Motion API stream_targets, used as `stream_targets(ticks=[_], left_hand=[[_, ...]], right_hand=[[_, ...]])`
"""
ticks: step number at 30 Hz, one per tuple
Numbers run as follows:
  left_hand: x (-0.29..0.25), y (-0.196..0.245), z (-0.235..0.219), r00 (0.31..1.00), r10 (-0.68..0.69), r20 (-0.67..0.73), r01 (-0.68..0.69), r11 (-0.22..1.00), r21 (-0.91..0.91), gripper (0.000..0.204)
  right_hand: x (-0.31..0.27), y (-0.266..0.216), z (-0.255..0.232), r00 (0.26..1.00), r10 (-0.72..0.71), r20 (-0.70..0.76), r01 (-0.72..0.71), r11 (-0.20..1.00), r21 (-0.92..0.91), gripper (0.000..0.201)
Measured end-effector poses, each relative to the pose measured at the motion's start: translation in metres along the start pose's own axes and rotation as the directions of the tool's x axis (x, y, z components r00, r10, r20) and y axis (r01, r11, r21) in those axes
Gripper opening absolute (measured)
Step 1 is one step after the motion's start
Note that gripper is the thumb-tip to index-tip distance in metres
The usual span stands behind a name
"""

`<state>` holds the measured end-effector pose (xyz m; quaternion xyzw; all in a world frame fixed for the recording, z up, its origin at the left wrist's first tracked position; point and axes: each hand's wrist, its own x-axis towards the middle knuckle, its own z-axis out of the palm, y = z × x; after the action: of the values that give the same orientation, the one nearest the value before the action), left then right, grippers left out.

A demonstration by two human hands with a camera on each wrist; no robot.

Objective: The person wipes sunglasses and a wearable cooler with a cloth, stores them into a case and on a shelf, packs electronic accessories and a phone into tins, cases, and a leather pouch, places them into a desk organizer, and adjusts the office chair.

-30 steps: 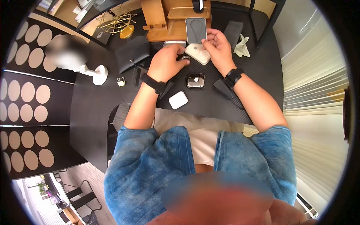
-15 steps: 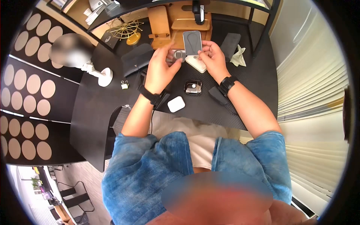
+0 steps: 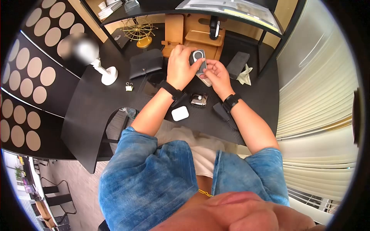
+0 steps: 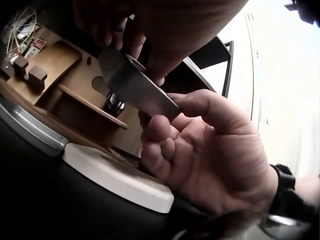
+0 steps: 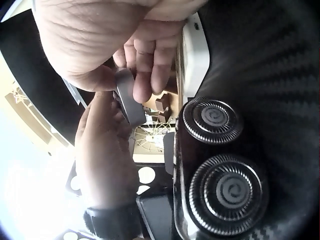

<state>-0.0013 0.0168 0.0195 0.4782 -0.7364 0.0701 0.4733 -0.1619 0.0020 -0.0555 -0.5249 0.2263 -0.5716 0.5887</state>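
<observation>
My right hand (image 3: 219,79) pinches a thin grey metal case (image 3: 203,70) by its near end, above the desk. A round piece with a pale ring (image 3: 198,56) lies over the far end of the case's dark face. My left hand (image 3: 179,68) grips it there, thumb across the lower edge of the ring. In the left wrist view the case (image 4: 145,92) shows its metal side, with fingers of both hands around it. Below it rests a white box (image 4: 120,180), and beside that a flat silver case part (image 4: 30,127), hidden in the head view.
An electric shaver (image 3: 199,99) with two round metal heads lies nearer me, by a white rounded case (image 3: 180,113). A black pouch (image 3: 145,63), binder clip (image 3: 129,86), wooden stand (image 3: 204,37), dark grey block (image 3: 238,65) and crumpled cloth (image 3: 244,75) surround the hands.
My left hand has moved right with the ringed piece, bringing it onto the grey case. The right hand keeps its hold, and the case has tilted and come lower in view.
</observation>
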Motion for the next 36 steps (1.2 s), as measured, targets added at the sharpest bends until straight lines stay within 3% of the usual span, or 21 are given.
stream_targets(ticks=[7,9,18,25,27,31,33,36], left_hand=[[-0.014,-0.016,0.006,0.993,-0.107,0.058,0.115,0.979,-0.167,0.056],[-0.019,-0.022,0.010,0.946,-0.224,0.235,0.309,0.844,-0.438,0.062],[-0.024,-0.020,0.009,0.918,-0.279,0.283,0.393,0.738,-0.549,0.065],[-0.022,-0.027,0.015,0.931,-0.287,0.225,0.364,0.769,-0.525,0.056],[-0.018,-0.025,0.012,0.908,-0.348,0.235,0.417,0.680,-0.603,0.052],[-0.020,-0.020,0.010,0.876,-0.401,0.268,0.481,0.693,-0.537,0.053],[-0.020,-0.021,0.011,0.952,-0.260,0.159,0.303,0.864,-0.401,0.052],[-0.020,-0.022,0.014,0.938,-0.300,0.175,0.348,0.819,-0.456,0.057]], right_hand=[[0.000,-0.006,0.003,1.000,0.003,0.009,-0.003,1.000,0.004,0.031],[0.000,-0.006,0.002,1.000,0.013,0.014,-0.013,1.000,0.003,0.031],[0.000,-0.004,0.003,0.999,0.014,0.037,-0.013,0.999,-0.029,0.032],[0.000,-0.005,0.002,1.000,0.018,0.023,-0.018,0.999,-0.034,0.032],[-0.001,-0.005,0.002,0.999,0.035,0.032,-0.034,0.999,-0.033,0.032],[-0.003,-0.004,0.005,0.999,0.012,0.046,-0.010,0.998,-0.060,0.034],[-0.004,-0.005,0.006,0.998,0.004,0.061,0.001,0.997,-0.076,0.034],[-0.004,-0.005,0.007,0.997,0.019,0.073,-0.012,0.995,-0.099,0.034]])
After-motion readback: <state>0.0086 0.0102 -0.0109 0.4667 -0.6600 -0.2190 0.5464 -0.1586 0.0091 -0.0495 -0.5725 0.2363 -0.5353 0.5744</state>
